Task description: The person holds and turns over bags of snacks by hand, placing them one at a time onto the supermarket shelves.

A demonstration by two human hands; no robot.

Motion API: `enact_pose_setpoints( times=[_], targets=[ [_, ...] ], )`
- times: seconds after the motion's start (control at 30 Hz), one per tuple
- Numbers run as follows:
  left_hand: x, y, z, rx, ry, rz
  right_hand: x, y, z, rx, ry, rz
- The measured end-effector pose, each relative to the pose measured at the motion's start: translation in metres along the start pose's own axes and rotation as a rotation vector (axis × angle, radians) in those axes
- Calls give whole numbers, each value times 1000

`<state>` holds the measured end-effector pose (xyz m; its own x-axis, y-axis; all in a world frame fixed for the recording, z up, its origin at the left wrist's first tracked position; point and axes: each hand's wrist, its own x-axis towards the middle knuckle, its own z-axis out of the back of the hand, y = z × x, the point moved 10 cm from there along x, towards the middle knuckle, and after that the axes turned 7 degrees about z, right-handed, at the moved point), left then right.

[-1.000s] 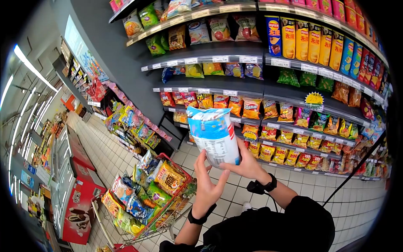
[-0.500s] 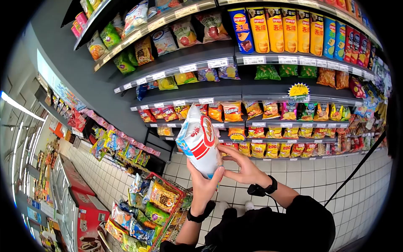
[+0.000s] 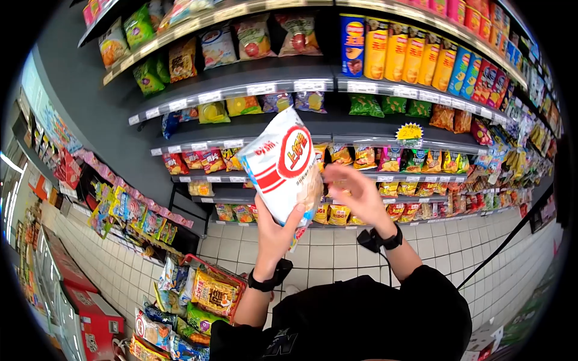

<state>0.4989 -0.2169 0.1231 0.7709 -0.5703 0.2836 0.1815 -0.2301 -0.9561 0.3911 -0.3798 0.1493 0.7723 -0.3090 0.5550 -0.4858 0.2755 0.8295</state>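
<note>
A white bag of shrimp chips (image 3: pixel 274 159) with a red oval logo and red stripes is held up before the shelves, tilted, its top toward the upper right. My left hand (image 3: pixel 276 231) grips it near the bottom, thumb across the front. Just right of the bag is my right hand (image 3: pixel 358 195), fingers apart and slightly blurred, holding nothing. Black straps circle both wrists, and a small black device sits by the right one.
Snack shelves (image 3: pixel 241 90) curve across the front, carrying bags and chip canisters (image 3: pixel 397 51). At lower left stands a shopping cart (image 3: pixel 191 257) full of snack bags. Hanging candy packs (image 3: pixel 129 210) and red freezers (image 3: pixel 90 313) are farther left. Pale tiles (image 3: pixel 325 256) cover the floor.
My right hand has let go of the bag and moved right, its fingers spreading. The bag has come up and turned its front more toward me. The view has shifted somewhat.
</note>
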Motion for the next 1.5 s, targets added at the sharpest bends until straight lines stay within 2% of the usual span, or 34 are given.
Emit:
enact_pose_setpoints(
  times=[0.07, 0.13, 0.17, 0.2, 0.27, 0.33, 0.43, 0.7, 0.8, 0.9, 1.13, 1.27, 1.4, 1.5],
  targets=[
    [6, -5, 27, -15, 31, -28, 23, -19, 8, -191, -94, -13],
    [7, -13, 55, -138, 36, 8, 43, -33, -5, -176, -81, -108],
    [8, -8, 71, -213, 55, 63, 52, -31, -21, -181, 7, -157],
    [9, -3, 86, -290, 74, 121, 56, -43, -36, -25, 72, -213],
    [10, 1, 108, -456, 145, 202, 63, -42, -68, 60, 176, -286],
    [11, -1, 128, -542, 172, 235, 63, -48, -90, 59, 225, -343],
    [18, 12, 157, -548, 157, 241, 61, -42, -138, 404, 370, -378],
    [44, 24, 189, -585, 156, 270, 84, -41, -170, 230, 261, -457],
    [53, 24, 200, -574, 142, 230, 94, -60, -161, 119, 228, -476],
    [54, 11, 211, -368, 91, 197, 110, -54, -170, 173, 166, -428],
    [74, 22, 235, -379, 12, 222, 140, -74, -177, 217, 131, -393],
    [93, 22, 247, -323, -45, 189, 163, -83, -176, 118, 181, -361],
    [108, 19, 249, -239, -19, 155, 179, -89, -173, 157, 182, -333],
    [113, 22, 243, -307, 6, 224, 183, -93, -171, 213, 191, -335]
  ],
)
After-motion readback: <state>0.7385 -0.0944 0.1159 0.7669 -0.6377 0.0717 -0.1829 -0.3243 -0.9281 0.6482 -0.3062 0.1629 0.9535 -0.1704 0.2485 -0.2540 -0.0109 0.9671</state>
